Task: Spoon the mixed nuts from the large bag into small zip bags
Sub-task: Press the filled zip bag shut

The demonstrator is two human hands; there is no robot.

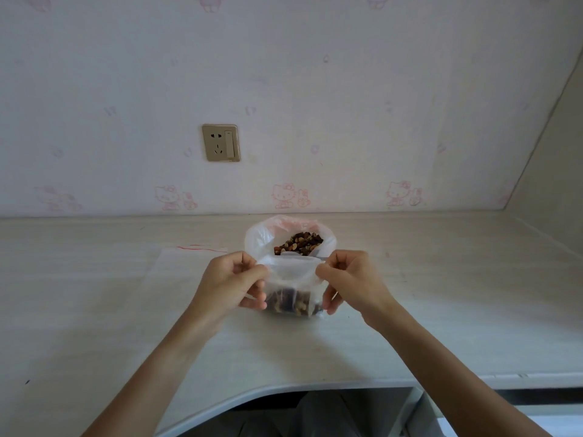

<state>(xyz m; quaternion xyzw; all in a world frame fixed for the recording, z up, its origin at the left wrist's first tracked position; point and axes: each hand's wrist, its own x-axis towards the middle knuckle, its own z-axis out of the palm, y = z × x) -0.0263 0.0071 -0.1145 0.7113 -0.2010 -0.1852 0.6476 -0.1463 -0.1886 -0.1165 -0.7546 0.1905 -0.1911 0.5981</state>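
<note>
Pinching the top strip of a small zip bag (291, 285) already holding nuts, the left hand (235, 283) and right hand (348, 280) seem mid-seal, just before the open large bag (262, 238) toward the counter's (457, 310) back edge; next, press the zip fully along.

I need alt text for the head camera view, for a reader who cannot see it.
Both hands, left hand and right hand, pinch the top of a small zip bag holding nuts. Behind it the large bag of mixed nuts stands open on a pale table.
</note>
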